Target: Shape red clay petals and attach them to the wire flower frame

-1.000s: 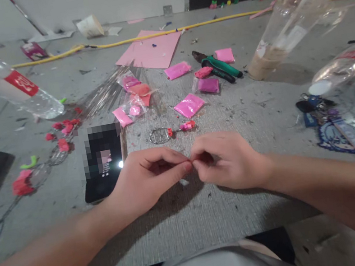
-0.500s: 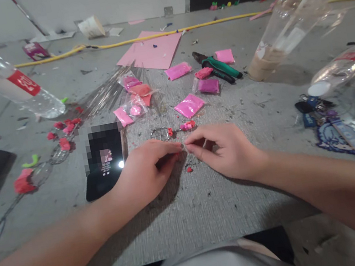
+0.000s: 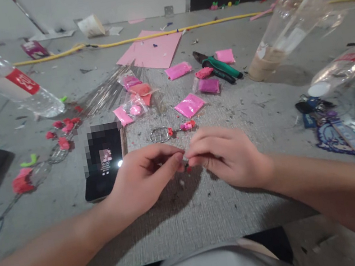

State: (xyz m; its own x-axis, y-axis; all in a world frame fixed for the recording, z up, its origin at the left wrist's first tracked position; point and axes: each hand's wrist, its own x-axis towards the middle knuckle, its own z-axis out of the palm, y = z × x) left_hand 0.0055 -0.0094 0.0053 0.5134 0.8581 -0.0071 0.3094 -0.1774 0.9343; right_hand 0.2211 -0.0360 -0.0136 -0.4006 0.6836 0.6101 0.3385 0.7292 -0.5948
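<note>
My left hand (image 3: 148, 172) and my right hand (image 3: 228, 156) meet just above the grey table (image 3: 167, 231), both in a pinch with fingertips nearly touching. What they pinch is too small and too hidden to name. A bit of red (image 3: 189, 169) shows beneath the fingertips. Right behind the hands lies a small bent-wire piece (image 3: 160, 134) with red and pink clay (image 3: 188, 125) on its stem. Beside my left wrist is a phone (image 3: 105, 159) with its screen lit. A pink clay packet (image 3: 189, 105) rests beyond the fingers.
Several more clay packets (image 3: 178, 70), a bundle of thin wires (image 3: 106, 90) and green-handled pliers (image 3: 219, 67) lie farther back. A water bottle (image 3: 28, 88) stands left; a cup of brown drink (image 3: 263, 58), a lying bottle (image 3: 341, 69) and keys with charms (image 3: 339, 136) are right. A yellow cable (image 3: 134, 40) crosses behind.
Both hands have shifted slightly toward me. My left thumb now presses against the index finger, and my right fingers have curled more. The wire piece behind shows more fully.
</note>
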